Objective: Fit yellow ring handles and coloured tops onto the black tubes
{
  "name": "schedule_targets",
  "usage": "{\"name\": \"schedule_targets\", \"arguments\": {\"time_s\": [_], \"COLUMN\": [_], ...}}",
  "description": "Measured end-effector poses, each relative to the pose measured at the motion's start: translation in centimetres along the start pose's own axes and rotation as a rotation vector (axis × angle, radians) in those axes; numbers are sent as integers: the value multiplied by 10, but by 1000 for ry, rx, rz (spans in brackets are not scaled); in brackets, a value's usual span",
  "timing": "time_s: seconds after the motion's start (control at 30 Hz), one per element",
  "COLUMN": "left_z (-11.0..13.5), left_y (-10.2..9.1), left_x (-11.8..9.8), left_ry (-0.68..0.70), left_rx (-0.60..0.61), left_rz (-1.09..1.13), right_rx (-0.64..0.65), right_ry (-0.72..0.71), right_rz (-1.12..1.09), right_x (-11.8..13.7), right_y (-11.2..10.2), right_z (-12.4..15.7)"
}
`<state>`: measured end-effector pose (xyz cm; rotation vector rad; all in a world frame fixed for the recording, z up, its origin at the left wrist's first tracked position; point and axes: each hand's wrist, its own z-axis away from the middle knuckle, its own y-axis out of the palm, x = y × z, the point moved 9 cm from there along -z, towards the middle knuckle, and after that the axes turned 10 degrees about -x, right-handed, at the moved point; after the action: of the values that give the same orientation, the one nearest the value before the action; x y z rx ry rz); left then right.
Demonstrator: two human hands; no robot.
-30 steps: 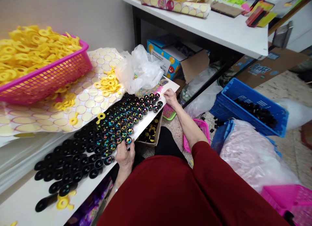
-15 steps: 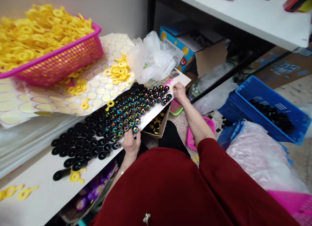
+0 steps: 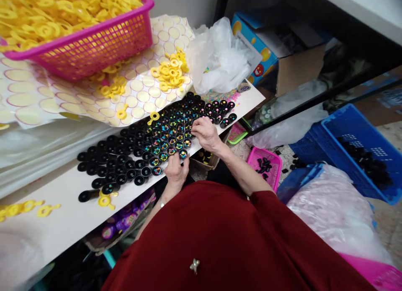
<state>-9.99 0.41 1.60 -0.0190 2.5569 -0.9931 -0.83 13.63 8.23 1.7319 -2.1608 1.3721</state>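
Observation:
Many small black cups stand packed together on a white board, several holding bright coloured bits. At the front edge of this group, my left hand is closed, its thumb and finger on either side of a black cup with coloured bits inside. My right hand is over the cups just beyond it, fingers bent and pressed together. Whatever is between those fingertips is hidden. Loose pink bits lie at the board's far right end. A yellow ring piece rests on the cups.
A pink basket heaped with yellow ring pieces stands at upper left, on a sheet with circles. Crumpled clear plastic bags lie behind the cups. On the floor to the right are a pink tray and a blue crate.
My right hand has moved left from the board's far end, near the pink bits, to the filled cups. My left hand stays at the same cup. The view has shifted.

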Motion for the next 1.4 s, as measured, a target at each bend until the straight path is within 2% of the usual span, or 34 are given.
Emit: {"name": "schedule_targets", "arguments": {"time_s": [0.1,0.2,0.53,0.7,0.8,0.9,1.0,1.07,1.13,1.2,1.3,1.4], "left_z": [1,2,4,2,1,0,1,1,1,1,1,1], "left_y": [1,3,7,6,4,2,1,2,4,4,3,3], "left_x": [2,3,4,3,4,4,6,6,8,9,6,1], "left_ry": [-24,-45,-39,-20,-13,2,16,31,16,1,38,104], "left_rx": [20,39,66,53,39,21,7,-1,-5,-15,-23,-33], "left_rz": [27,49,24,4,2,18,48,60,83,97,61,5], "right_rx": [126,226,375,373,249,-33,-339,-459,-453,-354,-219,-161], "right_ry": [-24,-29,-47,-37,-17,106,386,592,730,782,769,745], "right_rz": [105,208,361,333,168,31,79,187,288,342,362,372], "right_x": [2,1,0,0,-5,-39,-104,-147,-179,-199,-209,-209], "right_y": [18,27,38,38,20,-26,-84,-115,-131,-131,-120,-111], "right_z": [-2,-4,-2,-3,-9,-18,-11,3,15,20,24,25]}}
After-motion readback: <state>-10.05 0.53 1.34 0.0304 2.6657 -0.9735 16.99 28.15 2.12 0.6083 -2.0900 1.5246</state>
